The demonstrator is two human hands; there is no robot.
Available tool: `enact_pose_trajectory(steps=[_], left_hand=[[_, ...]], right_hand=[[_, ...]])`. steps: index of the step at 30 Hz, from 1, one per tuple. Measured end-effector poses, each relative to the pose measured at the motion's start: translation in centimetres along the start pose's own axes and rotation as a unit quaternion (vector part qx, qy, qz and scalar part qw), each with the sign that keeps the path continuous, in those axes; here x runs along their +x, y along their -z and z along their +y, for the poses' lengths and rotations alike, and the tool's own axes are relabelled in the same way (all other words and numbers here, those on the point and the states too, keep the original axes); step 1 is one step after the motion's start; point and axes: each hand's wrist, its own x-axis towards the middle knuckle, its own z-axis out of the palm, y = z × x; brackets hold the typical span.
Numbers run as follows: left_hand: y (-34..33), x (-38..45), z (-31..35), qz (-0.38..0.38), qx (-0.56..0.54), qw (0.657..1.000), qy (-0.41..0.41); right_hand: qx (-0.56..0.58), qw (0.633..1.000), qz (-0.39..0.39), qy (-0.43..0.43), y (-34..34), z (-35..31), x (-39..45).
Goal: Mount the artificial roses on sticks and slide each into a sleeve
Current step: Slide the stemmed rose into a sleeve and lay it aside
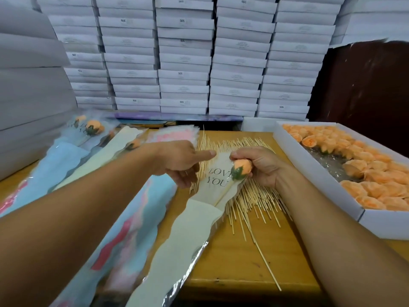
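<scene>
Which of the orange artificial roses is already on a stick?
The orange artificial rose gripped by the right hand; its thin wooden stick runs into the cream "LOVE YOU" sleeve. Roses in the white box have none.

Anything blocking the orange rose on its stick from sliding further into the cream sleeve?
Nothing visible. The right hand grips the orange artificial rose; its thin wooden stick already runs inside the cream "LOVE YOU" sleeve, whose mouth the left hand holds.
</scene>
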Motion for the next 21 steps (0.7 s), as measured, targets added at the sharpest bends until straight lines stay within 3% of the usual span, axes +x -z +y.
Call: enact_pose_trajectory(steps=[4, 10, 21], left_hand=[[-1.2, -2.5, -2.7, -0.083, -0.112, 0.990, 0.027], [-3.1, -4.4, -4.9, -0.177, -0.281, 0.943, 0.035], [-4.5, -4.5, -4.7, -0.134, -0.346, 0.929, 0.013]], right_hand=[[0.014, 1.000, 0.009, 0.011, -0.1, -0.2, 0.0], [0.013, 0.999, 0.044, 0.022, -0.1, 0.0, 0.1], [0.059, 0.991, 0.117, 0.011, -0.9, 0.0, 0.7]])
